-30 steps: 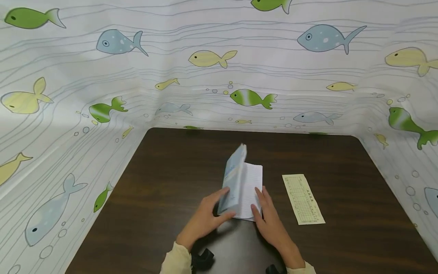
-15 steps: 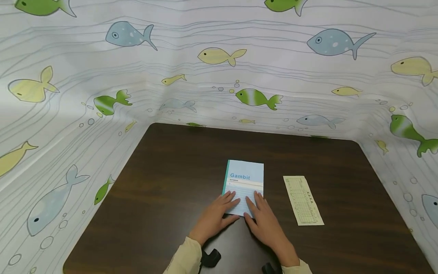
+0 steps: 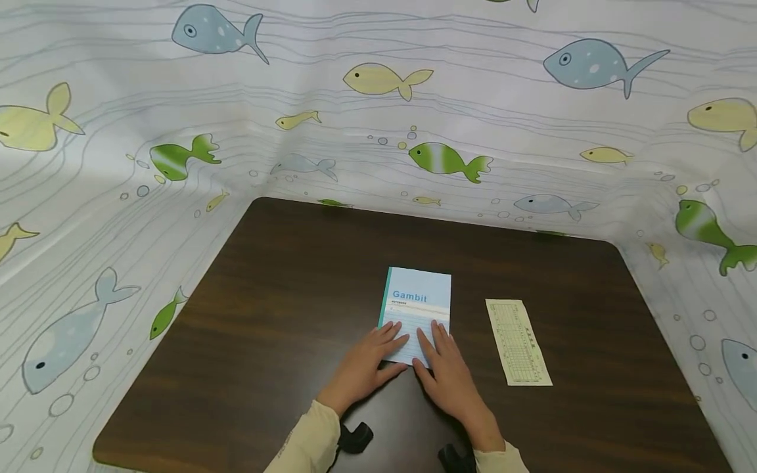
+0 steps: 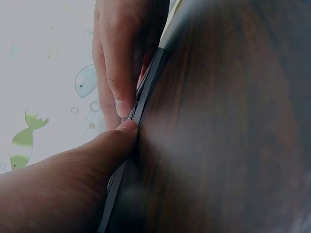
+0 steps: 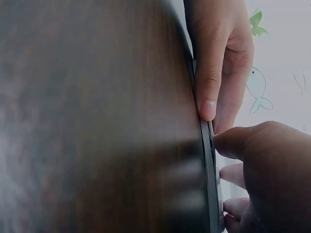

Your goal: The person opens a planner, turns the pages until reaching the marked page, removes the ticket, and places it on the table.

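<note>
A closed notebook (image 3: 421, 286) with a pale blue cover, the word "Gambit" and a green spine lies flat on the dark table. My left hand (image 3: 369, 360) rests on its lower left part, fingers spread over the cover and thumb at the near edge. On the lower right part lies my right hand (image 3: 447, 374), its fingers extended and its thumb also by the near edge. In the left wrist view the notebook's thin edge (image 4: 145, 94) shows beside the thumb. The right wrist view shows the same edge (image 5: 208, 160) with both thumbs close to it.
A pale yellow printed slip (image 3: 519, 343) lies right of the notebook. The dark wooden table (image 3: 296, 276) is bordered by a white fish-print sheet (image 3: 367, 39) at the back and sides. Black straps (image 3: 356, 438) sit at the wrists.
One second ago the notebook was partly open, its cover raised by my left hand. The cover came down flat, and both hands now lie on it. The head view has shifted slightly.
</note>
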A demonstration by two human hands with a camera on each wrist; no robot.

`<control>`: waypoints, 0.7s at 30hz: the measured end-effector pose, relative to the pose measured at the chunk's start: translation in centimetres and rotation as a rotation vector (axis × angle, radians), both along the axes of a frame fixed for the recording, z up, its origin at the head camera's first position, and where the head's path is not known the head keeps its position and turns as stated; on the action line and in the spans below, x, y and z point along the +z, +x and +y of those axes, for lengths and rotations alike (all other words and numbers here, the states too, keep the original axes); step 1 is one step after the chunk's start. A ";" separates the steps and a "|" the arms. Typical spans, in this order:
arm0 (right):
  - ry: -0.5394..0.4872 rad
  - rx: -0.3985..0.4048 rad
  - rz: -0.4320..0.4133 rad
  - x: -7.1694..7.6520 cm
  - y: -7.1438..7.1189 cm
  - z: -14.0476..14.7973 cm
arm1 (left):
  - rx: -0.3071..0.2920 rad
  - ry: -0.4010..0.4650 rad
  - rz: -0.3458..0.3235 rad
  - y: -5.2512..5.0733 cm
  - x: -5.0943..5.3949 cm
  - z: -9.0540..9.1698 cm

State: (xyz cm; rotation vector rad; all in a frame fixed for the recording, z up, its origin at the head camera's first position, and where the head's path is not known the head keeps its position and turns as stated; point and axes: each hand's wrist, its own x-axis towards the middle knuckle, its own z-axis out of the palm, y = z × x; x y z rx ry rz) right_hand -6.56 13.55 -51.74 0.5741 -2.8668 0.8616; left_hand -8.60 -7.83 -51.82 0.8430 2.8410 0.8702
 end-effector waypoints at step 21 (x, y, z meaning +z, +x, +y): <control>0.101 0.070 -0.121 1.9 -0.3 0.2 | 0.020 0.041 0.081 1.4 0.8 -2.2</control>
